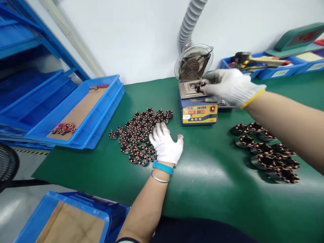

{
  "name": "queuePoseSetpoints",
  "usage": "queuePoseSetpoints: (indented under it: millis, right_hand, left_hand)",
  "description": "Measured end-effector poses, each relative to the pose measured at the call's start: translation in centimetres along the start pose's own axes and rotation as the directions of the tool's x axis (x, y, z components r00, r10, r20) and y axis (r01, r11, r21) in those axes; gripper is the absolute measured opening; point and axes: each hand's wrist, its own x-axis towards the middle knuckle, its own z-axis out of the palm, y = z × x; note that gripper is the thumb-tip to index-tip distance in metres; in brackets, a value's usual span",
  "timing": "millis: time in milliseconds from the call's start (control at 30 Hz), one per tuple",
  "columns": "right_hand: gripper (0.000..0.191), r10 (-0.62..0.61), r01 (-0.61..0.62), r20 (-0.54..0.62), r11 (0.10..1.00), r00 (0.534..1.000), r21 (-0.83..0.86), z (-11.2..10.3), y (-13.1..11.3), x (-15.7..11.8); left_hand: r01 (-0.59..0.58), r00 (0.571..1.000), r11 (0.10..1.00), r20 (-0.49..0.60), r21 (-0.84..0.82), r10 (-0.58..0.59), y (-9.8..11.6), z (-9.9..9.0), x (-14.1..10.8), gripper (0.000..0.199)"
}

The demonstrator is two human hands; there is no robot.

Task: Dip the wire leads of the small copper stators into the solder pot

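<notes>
Looks like "CM 550" on the solder pot (199,107)'s yellow front panel (205,116)! The left display (192,112) glows 426 plus a blurred digit, the right display (201,111) a 6 and a 0; white sticker (186,117) illegible.

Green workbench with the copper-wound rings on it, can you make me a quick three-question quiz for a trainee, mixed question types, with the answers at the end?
1. Which hand holds a copper-wound ring at the yellow-fronted machine? (A) left (B) right (C) neither
2. True or false: the blue wristband is on the right arm.
3. Fill in the gap: a ribbed grey ____ rises behind the fan.

Key:
1. B, the right hand.
2. False: the blue wristband is on the wrist of the left hand.
3. Hose.
</notes>
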Motion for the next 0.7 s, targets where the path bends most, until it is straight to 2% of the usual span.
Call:
queuePoseSetpoints:
  millis: [100,233,400,700]
  right_hand:
    - [0.06,0.05,-0.061,-0.123,0.995,0.991,-0.084,-0.2,-1.1,3.4]
    - [0.059,0.015,-0.026,-0.087,0.993,0.996,-0.116,1.3,-0.8,5.5]
    - [0.057,0.006,-0.017,-0.065,0.986,0.998,-0.164,2.5,0.2,5.7]
    - [0.054,-0.003,-0.011,-0.079,0.985,0.997,-0.173,2.6,0.4,5.8]
  left_hand:
    - [0.072,0.997,0.985,0.01,0.155,-0.074,-0.7,-0.2,0.7,0.08]
    - [0.104,0.992,0.972,0.053,0.21,-0.117,-1.1,-0.4,0.8,0.079]
    - [0.078,0.992,0.979,0.085,0.187,-0.095,-0.8,-0.7,0.7,0.076]
    - [-0.032,0.994,0.995,0.103,0.096,0.023,0.0,-0.8,-0.1,0.069]
